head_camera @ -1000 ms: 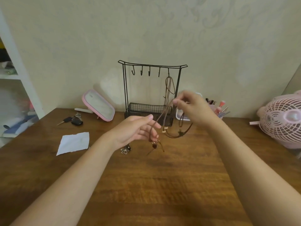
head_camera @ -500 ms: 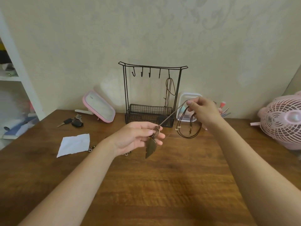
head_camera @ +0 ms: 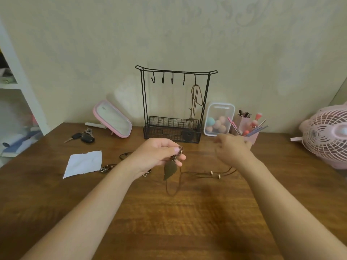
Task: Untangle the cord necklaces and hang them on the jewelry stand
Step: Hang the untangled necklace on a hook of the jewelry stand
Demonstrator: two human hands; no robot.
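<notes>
Now the right hand (head_camera: 232, 152) has released the cord necklace (head_camera: 170, 169).

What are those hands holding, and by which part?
The left hand pinches the leaf pendant necklace by the ring above the leaf; its cord trails onto the table. The right hand is blurred; whether it holds anything cannot be told.

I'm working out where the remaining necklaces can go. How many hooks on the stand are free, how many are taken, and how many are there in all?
Free hooks on the jewelry stand: 4
Taken hooks, holding a cord necklace: 1
Total hooks: 5
</notes>
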